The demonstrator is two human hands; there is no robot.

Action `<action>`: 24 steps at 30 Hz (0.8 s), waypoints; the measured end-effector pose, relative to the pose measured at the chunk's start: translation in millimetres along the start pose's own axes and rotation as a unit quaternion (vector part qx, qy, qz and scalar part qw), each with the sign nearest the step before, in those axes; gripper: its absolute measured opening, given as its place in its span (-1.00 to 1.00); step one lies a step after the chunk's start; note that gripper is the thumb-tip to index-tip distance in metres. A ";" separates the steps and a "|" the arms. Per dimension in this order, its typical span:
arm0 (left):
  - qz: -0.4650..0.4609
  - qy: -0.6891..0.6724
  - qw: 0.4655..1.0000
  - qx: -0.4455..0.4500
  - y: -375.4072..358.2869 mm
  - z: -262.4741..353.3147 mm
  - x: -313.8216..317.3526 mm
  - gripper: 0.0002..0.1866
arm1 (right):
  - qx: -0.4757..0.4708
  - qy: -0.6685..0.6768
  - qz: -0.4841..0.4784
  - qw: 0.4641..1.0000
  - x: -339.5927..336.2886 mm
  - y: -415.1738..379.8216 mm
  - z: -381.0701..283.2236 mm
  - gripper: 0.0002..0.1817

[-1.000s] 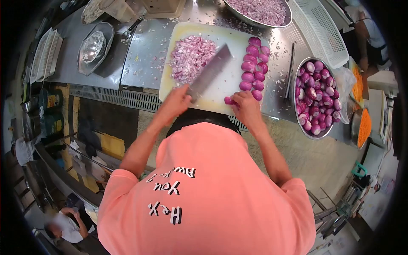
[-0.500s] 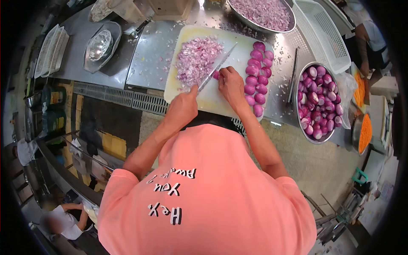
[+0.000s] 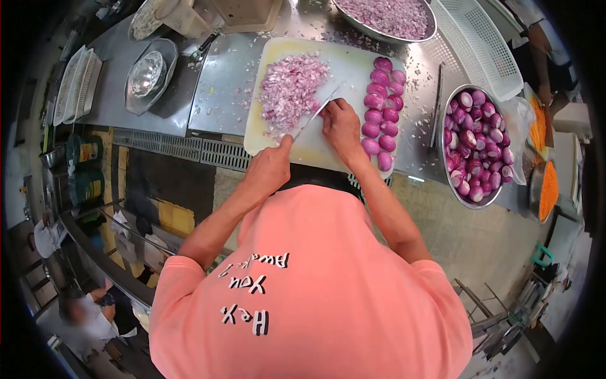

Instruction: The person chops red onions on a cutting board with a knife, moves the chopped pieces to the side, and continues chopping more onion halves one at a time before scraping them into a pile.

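Observation:
My left hand is closed on the handle of a knife, whose blade slants up to the right beside the fingertips of my right hand. My right hand's fingers are bent and pressed round a small piece of red onion, mostly covered by them. Both hands are over a white cutting board. Left of the blade lies a heap of chopped onion. Peeled onion halves stand in two rows along the board's right side.
A steel bowl of peeled onions stands at the right, a bowl of chopped onion beyond the board. White baskets are at the upper right, a glass-like dish at the left. Other people are at the lower left and upper right.
The knife blade has turned and now shows as a thinner line, its tip closer to my right fingers. My hands have barely shifted. The person at the lower left has changed posture.

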State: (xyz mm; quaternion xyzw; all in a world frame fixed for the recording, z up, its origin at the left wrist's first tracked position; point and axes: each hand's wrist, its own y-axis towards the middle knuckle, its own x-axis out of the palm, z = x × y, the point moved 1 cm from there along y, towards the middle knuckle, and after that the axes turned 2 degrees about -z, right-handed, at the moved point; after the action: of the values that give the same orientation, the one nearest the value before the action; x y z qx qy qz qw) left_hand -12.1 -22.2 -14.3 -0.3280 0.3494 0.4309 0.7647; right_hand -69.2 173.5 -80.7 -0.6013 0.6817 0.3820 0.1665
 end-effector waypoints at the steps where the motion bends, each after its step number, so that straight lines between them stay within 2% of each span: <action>1: -0.001 0.004 1.000 0.000 -0.3 -2.1 -1.4 -0.70 | 0.004 0.008 -0.002 1.000 0.4 -1.4 -2.3 -0.90; 4: -0.003 0.026 1.000 0.013 4.1 3.2 -4.1 -0.70 | 0.004 0.004 0.013 1.000 3.7 -4.6 2.8 -0.88; 7: -0.012 0.018 1.000 -0.019 1.4 5.9 -7.8 -0.73 | 0.008 0.009 0.020 1.000 5.2 -7.0 4.6 -0.87; 9: -0.006 0.031 0.999 0.020 5.7 0.7 -2.5 -0.77 | 0.004 0.011 0.024 1.000 8.0 -9.6 3.1 -0.88; 13: -0.004 0.015 1.000 0.008 2.7 7.1 -7.6 -0.77 | 0.005 0.013 0.038 0.999 5.6 -10.3 5.8 -0.90; 16: -0.010 0.028 0.999 0.033 4.4 1.4 -3.5 -0.79 | -0.008 0.025 0.057 0.998 6.0 -10.1 3.9 -0.91; 18: -0.016 0.006 1.000 0.006 1.0 11.0 -12.3 -0.79 | 0.000 0.024 0.052 0.998 2.9 -13.0 6.5 -0.91; 24: -0.026 0.023 0.999 0.009 2.8 9.8 -11.8 -0.79 | 0.007 0.035 0.055 0.998 4.2 -10.3 5.8 -0.94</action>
State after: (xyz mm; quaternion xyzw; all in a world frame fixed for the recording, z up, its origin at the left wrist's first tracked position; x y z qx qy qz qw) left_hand -16.6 -18.2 0.1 -0.3401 0.3619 0.4003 0.7702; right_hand -61.7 175.0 -90.7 -0.5751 0.7214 0.3649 0.1255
